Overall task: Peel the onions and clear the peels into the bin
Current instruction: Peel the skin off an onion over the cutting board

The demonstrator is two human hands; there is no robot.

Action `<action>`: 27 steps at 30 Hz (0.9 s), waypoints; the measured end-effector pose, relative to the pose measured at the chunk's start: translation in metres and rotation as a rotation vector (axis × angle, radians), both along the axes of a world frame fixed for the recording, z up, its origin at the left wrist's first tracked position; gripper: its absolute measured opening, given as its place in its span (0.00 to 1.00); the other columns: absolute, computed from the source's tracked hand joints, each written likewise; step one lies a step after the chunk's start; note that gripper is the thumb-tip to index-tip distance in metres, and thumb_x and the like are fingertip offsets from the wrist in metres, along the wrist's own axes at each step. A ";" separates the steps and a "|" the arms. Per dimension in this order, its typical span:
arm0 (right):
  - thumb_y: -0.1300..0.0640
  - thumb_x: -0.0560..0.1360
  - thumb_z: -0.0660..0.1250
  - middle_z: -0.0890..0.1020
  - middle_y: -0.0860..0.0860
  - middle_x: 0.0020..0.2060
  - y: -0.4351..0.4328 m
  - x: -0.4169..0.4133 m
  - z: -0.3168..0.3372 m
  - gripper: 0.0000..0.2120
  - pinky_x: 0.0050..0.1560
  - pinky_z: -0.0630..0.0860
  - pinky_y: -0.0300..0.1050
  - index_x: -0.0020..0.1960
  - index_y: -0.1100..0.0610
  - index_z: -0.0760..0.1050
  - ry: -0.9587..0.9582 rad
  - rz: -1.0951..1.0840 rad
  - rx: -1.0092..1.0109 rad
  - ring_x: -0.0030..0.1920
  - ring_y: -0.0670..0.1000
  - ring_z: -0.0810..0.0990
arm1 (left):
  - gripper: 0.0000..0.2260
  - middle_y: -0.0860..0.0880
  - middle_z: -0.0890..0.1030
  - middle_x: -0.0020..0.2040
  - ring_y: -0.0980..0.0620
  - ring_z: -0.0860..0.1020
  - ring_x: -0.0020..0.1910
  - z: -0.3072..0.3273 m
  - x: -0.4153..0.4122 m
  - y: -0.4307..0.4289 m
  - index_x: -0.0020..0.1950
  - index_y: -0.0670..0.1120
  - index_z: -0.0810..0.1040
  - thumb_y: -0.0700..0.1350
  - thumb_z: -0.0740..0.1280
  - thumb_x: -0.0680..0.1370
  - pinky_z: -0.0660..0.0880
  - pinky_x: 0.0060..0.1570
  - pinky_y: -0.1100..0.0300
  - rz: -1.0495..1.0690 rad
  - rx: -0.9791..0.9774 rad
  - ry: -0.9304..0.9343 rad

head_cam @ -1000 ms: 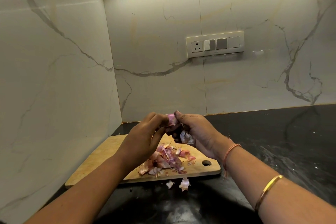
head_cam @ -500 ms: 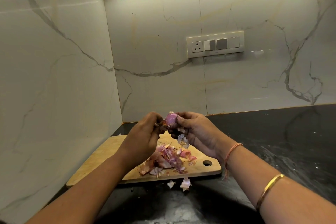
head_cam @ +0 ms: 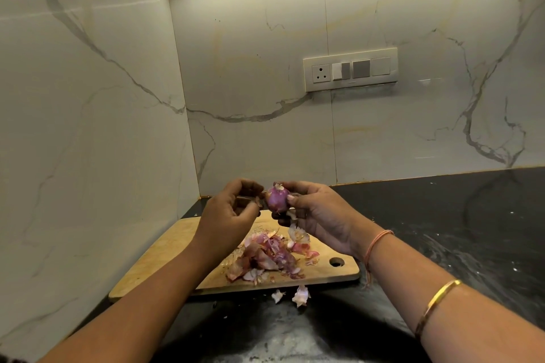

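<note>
- Nearly bare onion (head_cam: pixel 277 198) is being pinched by the right hand (head_cam: pixel 320 214) above the board (head_cam: pixel 165 259).
- Left hand (head_cam: pixel 231 211) is being held curled just beside it; its hold cannot be told.
- Peels (head_cam: pixel 265 256) are being left piled on the board, uncleared.

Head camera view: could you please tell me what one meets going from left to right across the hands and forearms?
left hand → onion → right hand → orange wrist thread → gold bangle
</note>
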State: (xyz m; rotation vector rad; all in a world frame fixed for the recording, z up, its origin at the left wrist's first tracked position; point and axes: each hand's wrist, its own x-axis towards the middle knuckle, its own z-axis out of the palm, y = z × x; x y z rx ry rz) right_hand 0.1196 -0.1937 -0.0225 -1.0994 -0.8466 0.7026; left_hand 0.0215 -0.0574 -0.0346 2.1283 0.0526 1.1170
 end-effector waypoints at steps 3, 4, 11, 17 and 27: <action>0.69 0.76 0.62 0.78 0.62 0.53 0.000 0.001 -0.002 0.15 0.48 0.79 0.44 0.62 0.61 0.73 -0.079 -0.032 -0.034 0.47 0.55 0.79 | 0.08 0.52 0.80 0.45 0.57 0.81 0.42 0.002 0.000 -0.004 0.47 0.54 0.74 0.42 0.68 0.74 0.78 0.39 0.66 -0.051 -0.105 -0.010; 0.70 0.75 0.64 0.77 0.62 0.56 0.001 0.001 -0.003 0.17 0.51 0.78 0.46 0.62 0.60 0.74 -0.114 -0.045 -0.046 0.50 0.56 0.79 | 0.07 0.51 0.80 0.46 0.55 0.81 0.43 0.002 0.001 -0.004 0.47 0.53 0.75 0.42 0.68 0.73 0.79 0.39 0.65 -0.055 -0.143 -0.002; 0.72 0.74 0.64 0.77 0.62 0.59 0.004 0.003 -0.006 0.19 0.57 0.77 0.49 0.61 0.57 0.76 -0.191 -0.054 -0.063 0.56 0.58 0.78 | 0.08 0.44 0.78 0.48 0.46 0.79 0.47 0.002 0.004 -0.002 0.48 0.47 0.74 0.37 0.68 0.73 0.80 0.41 0.63 -0.111 -0.374 0.051; 0.72 0.74 0.63 0.78 0.61 0.59 0.003 0.001 -0.004 0.20 0.50 0.79 0.43 0.63 0.59 0.74 -0.158 0.002 -0.030 0.53 0.54 0.78 | 0.09 0.45 0.78 0.45 0.49 0.79 0.42 0.002 0.004 0.001 0.46 0.46 0.74 0.34 0.68 0.72 0.80 0.40 0.62 -0.064 -0.352 0.008; 0.73 0.73 0.65 0.78 0.59 0.57 0.002 0.005 -0.005 0.20 0.54 0.79 0.44 0.61 0.57 0.75 -0.207 -0.061 -0.013 0.55 0.54 0.79 | 0.10 0.47 0.78 0.46 0.49 0.79 0.46 0.002 0.005 -0.005 0.48 0.50 0.73 0.40 0.71 0.71 0.79 0.48 0.56 -0.056 -0.299 0.004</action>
